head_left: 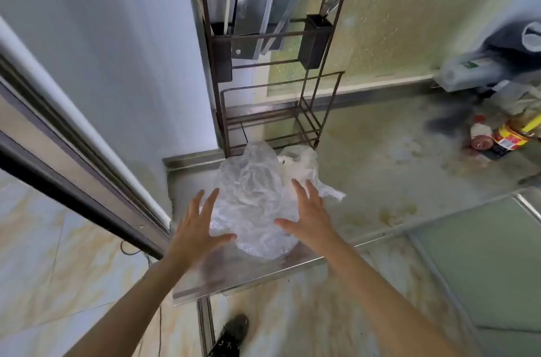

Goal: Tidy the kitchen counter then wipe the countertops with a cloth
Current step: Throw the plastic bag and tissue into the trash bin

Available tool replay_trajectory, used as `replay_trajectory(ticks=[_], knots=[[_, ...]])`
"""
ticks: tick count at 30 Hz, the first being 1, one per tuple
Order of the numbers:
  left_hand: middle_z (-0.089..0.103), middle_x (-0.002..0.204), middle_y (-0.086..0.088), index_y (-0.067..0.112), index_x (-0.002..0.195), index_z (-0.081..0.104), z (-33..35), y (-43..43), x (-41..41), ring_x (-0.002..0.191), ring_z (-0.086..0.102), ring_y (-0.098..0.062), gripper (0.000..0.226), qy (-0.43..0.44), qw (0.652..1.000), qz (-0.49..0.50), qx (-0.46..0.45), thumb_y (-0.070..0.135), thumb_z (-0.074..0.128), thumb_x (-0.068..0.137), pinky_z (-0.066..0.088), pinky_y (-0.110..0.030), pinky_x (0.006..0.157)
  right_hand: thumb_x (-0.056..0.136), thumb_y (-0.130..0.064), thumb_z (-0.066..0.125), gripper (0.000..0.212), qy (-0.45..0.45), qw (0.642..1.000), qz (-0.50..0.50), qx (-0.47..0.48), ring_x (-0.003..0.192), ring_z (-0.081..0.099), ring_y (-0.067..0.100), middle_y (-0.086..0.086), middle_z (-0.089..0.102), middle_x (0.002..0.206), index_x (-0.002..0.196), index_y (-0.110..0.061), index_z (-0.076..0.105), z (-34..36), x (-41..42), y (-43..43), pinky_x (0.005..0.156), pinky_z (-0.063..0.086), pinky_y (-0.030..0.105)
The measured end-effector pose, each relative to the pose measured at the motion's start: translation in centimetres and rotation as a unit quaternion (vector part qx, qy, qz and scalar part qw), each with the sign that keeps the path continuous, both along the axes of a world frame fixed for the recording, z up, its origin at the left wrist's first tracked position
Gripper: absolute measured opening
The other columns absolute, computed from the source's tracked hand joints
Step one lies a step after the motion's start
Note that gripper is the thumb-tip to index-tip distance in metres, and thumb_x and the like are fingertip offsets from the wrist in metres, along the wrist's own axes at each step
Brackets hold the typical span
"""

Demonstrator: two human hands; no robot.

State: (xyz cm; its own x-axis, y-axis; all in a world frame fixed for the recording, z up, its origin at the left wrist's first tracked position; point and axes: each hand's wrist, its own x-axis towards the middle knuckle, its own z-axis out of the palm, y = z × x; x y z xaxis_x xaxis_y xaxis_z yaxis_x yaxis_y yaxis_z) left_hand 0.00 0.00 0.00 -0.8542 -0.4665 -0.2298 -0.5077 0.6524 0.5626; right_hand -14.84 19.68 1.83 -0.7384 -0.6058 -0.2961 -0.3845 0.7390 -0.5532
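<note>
**Entry: counter, near-left corner**

- Plastic bags (251, 195): clear, crumpled, heaped on the steel counter (380, 169) at 6 o'clock from the wire rack (272, 64); light and loose, so judged to need gathering from both sides at once.
- Left hand (196, 228): fingers spread and straight at the heap's 8 o'clock edge; thumb at the film; gripping nothing.
- Right hand (310, 216): likewise spread, at 4 o'clock; thumb lying over the plastic; firmer contact cannot be told.
- Purpose, as judged: the hands flank the heap to scoop or compress it; a tidying step ahead of wiping.
- Wire rack: upright in the wall corner; knives (263, 5) slotted at its top, kept off the work surface.
- Bottles (497, 134): at 3 o'clock, well apart from the bags, beside wrapped bundles; not yet tidied.
- Counter surface: stained and smeared; no cloth in view.
</note>
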Motion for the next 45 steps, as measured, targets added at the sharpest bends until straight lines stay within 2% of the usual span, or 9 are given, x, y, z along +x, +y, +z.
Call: replay_trajectory(ticks=[7, 14, 20, 23, 27, 33, 36, 41, 45], knots=[[-0.018, 0.155, -0.003, 0.037, 0.141, -0.019, -3.5, -3.3, -4.2, 0.142, 0.011, -0.033, 0.126, -0.071, 0.990, -0.120, -0.001, 0.053, 0.077, 0.061, 0.027, -0.057, 0.109, 0.072, -0.053, 0.070, 0.116, 0.043, 0.978, 0.168, 0.119, 0.144, -0.002, 0.031, 0.008, -0.018, 0.156, 0.145, -0.032, -0.016, -4.8, 0.8, -3.9, 0.115, 0.012, 0.051], [0.017, 0.153, -0.001, 0.038, 0.138, -0.017, -4.4, -4.9, -4.1, 0.130, 0.039, -0.023, 0.121, -0.027, 0.981, -0.172, 0.087, 0.044, 0.079, 0.065, 0.039, -0.036, 0.102, 0.086, -0.025, 0.057, 0.073, 0.070, 0.986, 0.077, 0.133, 0.128, 0.035, 0.023, 0.002, 0.032, 0.144, 0.147, -0.021, 0.016, -7.7, 2.7, -6.6, 0.096, 0.038, 0.037], [0.028, 0.129, 0.020, 0.052, 0.135, -0.012, -2.2, -4.6, -5.0, 0.113, 0.039, -0.001, 0.117, -0.019, 0.966, -0.216, 0.138, 0.063, 0.075, 0.057, 0.035, -0.022, 0.090, 0.083, 0.005, 0.054, 0.031, -0.072, 0.965, -0.205, -0.149, 0.092, 0.060, 0.005, 0.003, 0.064, 0.108, 0.105, -0.015, 0.064, -4.8, 3.8, -7.4, 0.077, 0.047, 0.015], [0.033, 0.126, 0.020, 0.043, 0.142, 0.012, -0.5, -2.9, -6.1, 0.104, 0.040, 0.007, 0.099, 0.013, 0.950, -0.277, 0.143, 0.061, 0.071, 0.065, 0.037, -0.018, 0.090, 0.080, 0.012, 0.056, 0.032, -0.133, 0.912, -0.274, -0.274, 0.078, 0.057, 0.001, 0.012, 0.064, 0.096, 0.101, -0.010, 0.064, -0.8, 4.8, -5.5, 0.072, 0.045, 0.008], [0.050, 0.115, 0.009, 0.027, 0.131, 0.044, 1.6, 1.6, -7.8, 0.097, 0.052, -0.003, 0.069, 0.026, 0.925, -0.335, 0.178, 0.037, 0.075, 0.070, 0.044, -0.023, 0.088, 0.079, 0.005, 0.064, 0.052, -0.191, 0.863, -0.321, -0.340, 0.096, 0.059, 0.006, 0.001, 0.061, 0.106, 0.120, -0.023, 0.048, 2.9, 7.8, 0.0, 0.088, 0.048, 0.023], [0.056, 0.114, 0.013, 0.043, 0.106, 0.050, 4.5, 11.3, -8.2, 0.097, 0.053, 0.006, 0.049, -0.065, 0.817, -0.488, 0.301, 0.022, 0.075, 0.070, 0.039, -0.006, 0.084, 0.071, -0.034, 0.076, 0.101, -0.142, 0.861, -0.382, -0.304, 0.134, 0.008, -0.016, -0.032, 0.004, 0.149, 0.142, -0.047, 0.005, 5.3, 14.2, 9.9, 0.105, 0.017, 0.009], [0.059, 0.109, 0.011, 0.037, 0.108, 0.051, 4.7, 17.0, -6.5, 0.099, 0.058, -0.007, 0.050, -0.088, 0.775, -0.538, 0.321, 0.014, 0.075, 0.070, 0.045, -0.021, 0.088, 0.076, -0.025, 0.076, 0.091, -0.154, 0.842, -0.416, -0.306, 0.121, 0.019, -0.030, -0.036, 0.020, 0.139, 0.136, -0.052, 0.013, 4.9, 18.3, 13.1, 0.093, 0.022, -0.004], [0.058, 0.106, 0.014, 0.037, 0.105, 0.047, 2.6, 25.8, -1.9, 0.099, 0.056, -0.003, 0.048, -0.101, 0.714, -0.652, 0.236, 0.013, 0.076, 0.074, 0.041, -0.015, 0.086, 0.077, -0.012, 0.074, 0.064, -0.086, 0.779, -0.552, -0.285, 0.112, 0.053, -0.002, -0.016, 0.053, 0.123, 0.127, -0.031, 0.038, 1.6, 25.9, 18.6, 0.094, 0.043, 0.014], [0.046, 0.120, 0.012, 0.026, 0.126, 0.043, -1.5, 30.8, 2.3, 0.108, 0.052, -0.007, 0.055, -0.111, 0.652, -0.745, 0.085, 0.029, 0.070, 0.079, 0.044, -0.030, 0.093, 0.078, 0.002, 0.066, 0.053, -0.079, 0.704, -0.667, -0.233, 0.098, 0.055, 0.008, -0.010, 0.054, 0.111, 0.124, -0.014, 0.044, -3.1, 34.1, 22.8, 0.075, 0.043, 0.006]])
